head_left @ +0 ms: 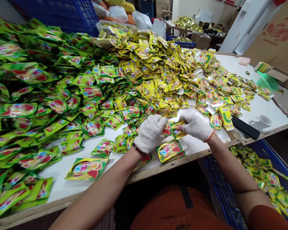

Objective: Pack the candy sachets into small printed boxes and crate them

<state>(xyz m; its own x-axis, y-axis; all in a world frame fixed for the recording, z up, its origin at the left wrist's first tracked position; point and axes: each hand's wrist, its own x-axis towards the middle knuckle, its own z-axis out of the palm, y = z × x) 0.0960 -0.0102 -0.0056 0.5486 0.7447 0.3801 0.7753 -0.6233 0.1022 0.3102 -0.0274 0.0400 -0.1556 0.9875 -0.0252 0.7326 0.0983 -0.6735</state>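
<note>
My left hand (150, 133), in a white knit glove, pinches a small green candy packet (167, 129) with a watermelon picture. Close beside it my right hand (197, 127), gloved the same way, has its thumb and fingers closed on a small yellow candy packet (177, 130). The two packets meet or nearly meet between my hands. Just below them a yellow-green printed carton (170, 150) marked "TWINS" lies at the table's front edge. A similar printed carton (86, 168) lies flat to the left. Loose green packets (103, 147) are near my left wrist.
A large heap of green packets (33, 105) covers the left side, and yellow packets (144, 51) are piled in the middle. A black phone-like object (245, 127) and a white mug (261, 122) are at right. Below stands a blue crate (277, 159) with filled yellow cartons.
</note>
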